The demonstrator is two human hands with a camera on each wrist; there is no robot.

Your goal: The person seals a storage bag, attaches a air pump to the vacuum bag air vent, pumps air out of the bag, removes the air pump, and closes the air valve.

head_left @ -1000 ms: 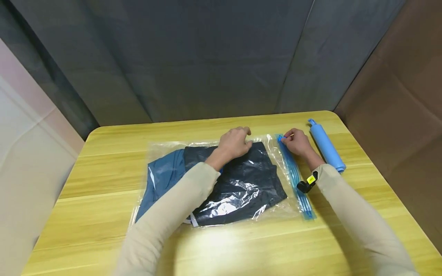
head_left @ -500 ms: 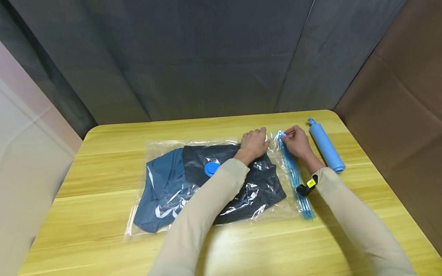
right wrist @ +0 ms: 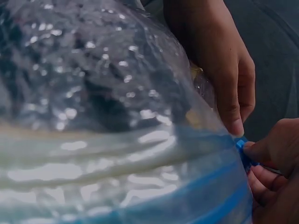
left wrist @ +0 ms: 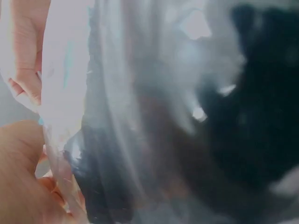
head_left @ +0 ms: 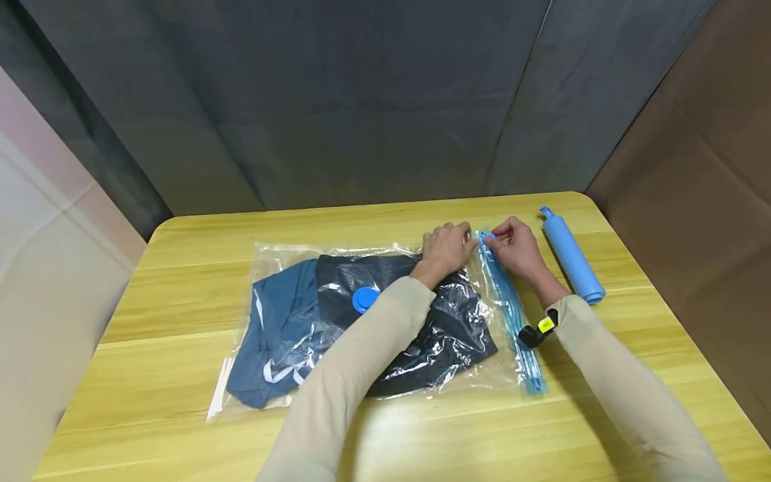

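A clear vacuum storage bag (head_left: 283, 258) lies flat on the wooden table (head_left: 181, 321), with folded dark blue clothes (head_left: 289, 321) inside and a round blue valve (head_left: 365, 298) on top. A blue zip strip (head_left: 512, 314) runs along the bag's right edge. My right hand (head_left: 515, 251) pinches a small blue slider clip (head_left: 489, 235) at the strip's far end; the clip (right wrist: 244, 151) shows at the fingertips in the right wrist view. My left hand (head_left: 447, 246) grips the bag's far corner right beside it. The left wrist view shows only blurred plastic (left wrist: 154, 112).
A blue hand pump (head_left: 571, 256) lies on the table to the right of my right hand. A dark grey cloth backdrop (head_left: 361, 100) stands behind the table, brown board (head_left: 693, 167) on the right, a pale panel (head_left: 42, 268) on the left.
My left hand has moved right from the clothes to the bag's far right corner, uncovering the blue valve. The right hand has stayed on the clip. The bag's left part shifted slightly.
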